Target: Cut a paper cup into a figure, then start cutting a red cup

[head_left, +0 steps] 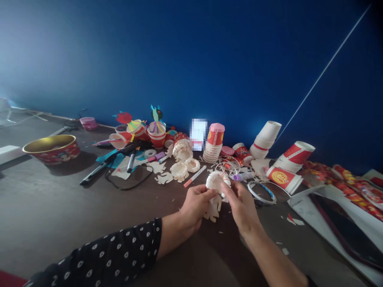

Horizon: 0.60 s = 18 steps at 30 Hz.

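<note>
Two bare hands, the left hand (194,205) and the right hand (241,207), held just above the desk (60,207). Fingers (226,187) of both hands are closed on a curled white paper-cup piece (216,181) between them. A cut paper figure (213,209) lies just below; curled paper rosettes (179,171), a stack of red paper cups (214,137) and a thin hoop (250,190) lie nearby.

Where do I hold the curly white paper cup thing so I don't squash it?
Hold the curly white paper piece gently at its sides, coming from left and right, as the left hand and right hand do. It looks made of thin curled strips that could probably bend, so pinch lightly instead of pressing on top.
</note>
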Motion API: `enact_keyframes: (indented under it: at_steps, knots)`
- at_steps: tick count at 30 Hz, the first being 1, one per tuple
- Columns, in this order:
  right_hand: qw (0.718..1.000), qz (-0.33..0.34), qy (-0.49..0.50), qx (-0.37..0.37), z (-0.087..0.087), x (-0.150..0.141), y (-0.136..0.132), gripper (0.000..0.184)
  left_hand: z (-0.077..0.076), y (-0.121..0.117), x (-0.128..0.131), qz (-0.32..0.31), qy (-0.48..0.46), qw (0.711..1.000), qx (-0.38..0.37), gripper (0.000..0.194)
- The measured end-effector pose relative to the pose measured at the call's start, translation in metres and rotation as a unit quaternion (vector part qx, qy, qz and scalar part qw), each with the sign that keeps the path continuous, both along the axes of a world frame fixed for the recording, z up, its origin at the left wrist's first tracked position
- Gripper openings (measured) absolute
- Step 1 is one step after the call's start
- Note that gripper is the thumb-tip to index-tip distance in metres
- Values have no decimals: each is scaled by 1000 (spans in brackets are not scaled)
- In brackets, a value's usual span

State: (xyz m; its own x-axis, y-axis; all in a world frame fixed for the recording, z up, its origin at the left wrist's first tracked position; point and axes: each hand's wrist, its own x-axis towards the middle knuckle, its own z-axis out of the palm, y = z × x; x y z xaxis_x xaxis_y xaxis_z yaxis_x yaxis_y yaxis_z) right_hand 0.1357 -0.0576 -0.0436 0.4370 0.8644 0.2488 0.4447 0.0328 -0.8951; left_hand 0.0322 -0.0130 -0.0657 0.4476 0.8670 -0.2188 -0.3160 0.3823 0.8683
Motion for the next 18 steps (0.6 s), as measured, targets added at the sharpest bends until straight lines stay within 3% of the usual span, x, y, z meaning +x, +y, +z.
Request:
enact_keyframes:
  at_steps: [6,18]
  knots:
    - [995,19,94,11,7,-3,-2,33,2,-1,0,13,16,1000,-10,18]
    - [1000,16,9,-12,-9,8,2,27,2,0,-1,-20,-5,1000,3,22]
